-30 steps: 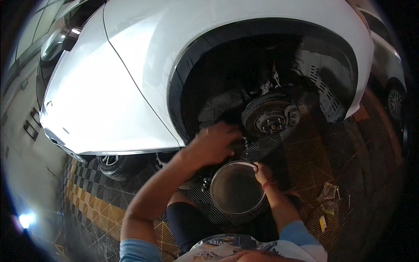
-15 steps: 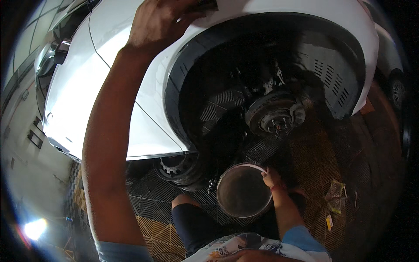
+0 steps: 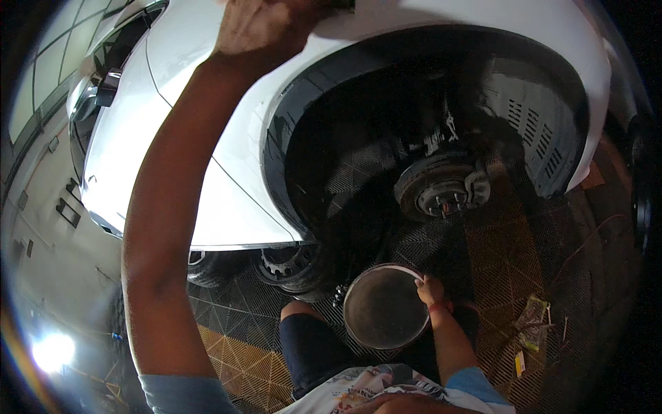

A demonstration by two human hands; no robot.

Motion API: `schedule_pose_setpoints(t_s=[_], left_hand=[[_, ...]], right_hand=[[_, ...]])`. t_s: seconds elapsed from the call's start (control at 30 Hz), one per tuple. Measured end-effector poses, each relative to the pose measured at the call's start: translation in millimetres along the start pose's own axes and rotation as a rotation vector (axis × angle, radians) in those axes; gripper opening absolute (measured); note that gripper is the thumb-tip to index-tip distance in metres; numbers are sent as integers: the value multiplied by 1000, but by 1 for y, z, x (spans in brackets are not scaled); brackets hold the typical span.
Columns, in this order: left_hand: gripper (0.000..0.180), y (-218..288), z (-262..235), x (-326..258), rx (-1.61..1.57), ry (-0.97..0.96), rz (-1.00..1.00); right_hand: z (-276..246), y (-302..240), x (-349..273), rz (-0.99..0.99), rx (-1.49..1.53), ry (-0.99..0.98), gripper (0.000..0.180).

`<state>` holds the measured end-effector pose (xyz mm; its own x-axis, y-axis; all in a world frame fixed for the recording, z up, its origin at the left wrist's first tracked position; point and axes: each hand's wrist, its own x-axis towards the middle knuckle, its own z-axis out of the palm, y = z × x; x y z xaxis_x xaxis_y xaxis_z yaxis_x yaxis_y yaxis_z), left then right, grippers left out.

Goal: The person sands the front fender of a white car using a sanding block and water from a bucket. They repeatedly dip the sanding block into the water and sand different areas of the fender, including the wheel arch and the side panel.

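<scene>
Raised further since a moment ago, left hand now rests atop the white car fender, grip unclear. Right hand clasps the rim of the round metal pan, held low beside the knee, below the exposed brake disc.

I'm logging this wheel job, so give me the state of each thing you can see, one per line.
Left hand: raised, resting on the white fender.
Right hand: gripping the rim of the round metal pan.
Round metal pan: upright, looks empty.
Brake disc: exposed, no wheel on it, studs bare.
Removed wheel: lying on the tiled floor under the car.
</scene>
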<state>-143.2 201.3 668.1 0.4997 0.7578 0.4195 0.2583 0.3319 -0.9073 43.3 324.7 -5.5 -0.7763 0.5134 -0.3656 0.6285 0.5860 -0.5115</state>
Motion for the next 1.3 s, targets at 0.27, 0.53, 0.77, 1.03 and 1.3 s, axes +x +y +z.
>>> schedule_pose_setpoints(t_s=[0.27,0.53,0.77,1.03,1.3], left_hand=[[63,-13,4,-130,-61,-111,-19],[38,17,14,34,-272,47,-73],[68,-8,-11,-138,-9,-184,-157],[53,2,13,-72,33,-137,-156],[56,-4,17,-63,-29,18,-176]], right_hand=[[7,2,5,-65,4,35,53],[28,10,7,-60,-16,94,48],[32,20,14,-136,16,125,50],[3,9,2,-43,1,62,57],[12,5,5,-31,28,33,58]])
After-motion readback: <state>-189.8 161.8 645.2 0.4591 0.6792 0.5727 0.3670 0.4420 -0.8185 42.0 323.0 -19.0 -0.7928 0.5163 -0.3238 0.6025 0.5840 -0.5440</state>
